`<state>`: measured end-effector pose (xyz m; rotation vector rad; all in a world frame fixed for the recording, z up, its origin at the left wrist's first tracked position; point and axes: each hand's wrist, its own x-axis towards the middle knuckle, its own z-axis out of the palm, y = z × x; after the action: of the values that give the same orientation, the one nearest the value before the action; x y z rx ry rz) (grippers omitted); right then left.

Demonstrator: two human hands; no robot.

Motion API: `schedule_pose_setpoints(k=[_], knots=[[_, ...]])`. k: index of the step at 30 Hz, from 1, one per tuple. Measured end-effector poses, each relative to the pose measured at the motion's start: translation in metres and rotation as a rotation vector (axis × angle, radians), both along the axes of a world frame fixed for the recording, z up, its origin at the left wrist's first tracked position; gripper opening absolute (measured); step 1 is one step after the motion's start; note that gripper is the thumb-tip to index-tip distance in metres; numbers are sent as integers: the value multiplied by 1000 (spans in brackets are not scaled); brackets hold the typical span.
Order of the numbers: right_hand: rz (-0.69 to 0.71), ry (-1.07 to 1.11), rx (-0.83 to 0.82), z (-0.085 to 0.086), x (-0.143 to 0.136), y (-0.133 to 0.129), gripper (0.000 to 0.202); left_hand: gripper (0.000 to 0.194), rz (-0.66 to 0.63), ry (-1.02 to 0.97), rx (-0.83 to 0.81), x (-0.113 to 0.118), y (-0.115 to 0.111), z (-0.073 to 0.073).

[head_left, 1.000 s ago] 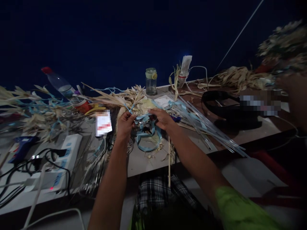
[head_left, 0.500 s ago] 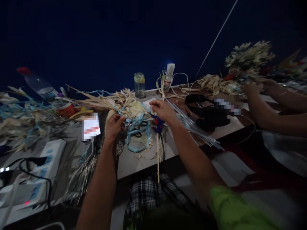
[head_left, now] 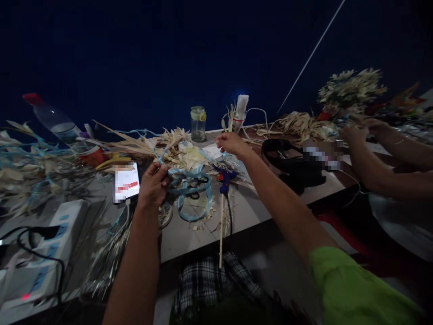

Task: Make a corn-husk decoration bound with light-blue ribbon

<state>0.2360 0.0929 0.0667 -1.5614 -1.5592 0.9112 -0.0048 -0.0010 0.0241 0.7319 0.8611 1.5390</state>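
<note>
My left hand (head_left: 154,183) is closed on a light blue ribbon (head_left: 195,216), just below the blue-tied stem of a dried husk piece (head_left: 145,146). Loops of the ribbon lie to its right, around black-handled scissors (head_left: 194,195). Above the table, my right hand (head_left: 233,143) has its fingertips pinched together near white paper (head_left: 213,151); what they hold, if anything, is too small to tell. A blue glue gun (head_left: 225,177) lies below my right hand, with a thin stick (head_left: 221,232) beside its cord.
A clear jar (head_left: 198,124) stands at the back. On the left are a phone (head_left: 126,182), a power strip (head_left: 62,239) and a tilted bottle (head_left: 57,122). Black straps (head_left: 294,167) lie right, near another person's hands (head_left: 355,133).
My left hand has moved slightly left and down, drawing the ribbon with it. My right hand has moved a little right and up, away from the glue gun.
</note>
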Motion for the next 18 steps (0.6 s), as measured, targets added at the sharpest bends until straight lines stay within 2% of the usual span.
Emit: schedule_pose_setpoints(k=[4, 10, 14, 18], knots=[[-11, -37, 53, 3, 8, 11, 3, 32, 79, -53, 39, -5, 0, 2], [-24, 16, 49, 5, 6, 10, 5, 25, 191, -162, 64, -24, 6, 0], [-10, 42, 50, 4, -2, 7, 5, 22, 144, -232, 63, -32, 6, -2], [69, 71, 6, -6, -15, 9, 9, 25, 105, -166, 15, -29, 2, -2]])
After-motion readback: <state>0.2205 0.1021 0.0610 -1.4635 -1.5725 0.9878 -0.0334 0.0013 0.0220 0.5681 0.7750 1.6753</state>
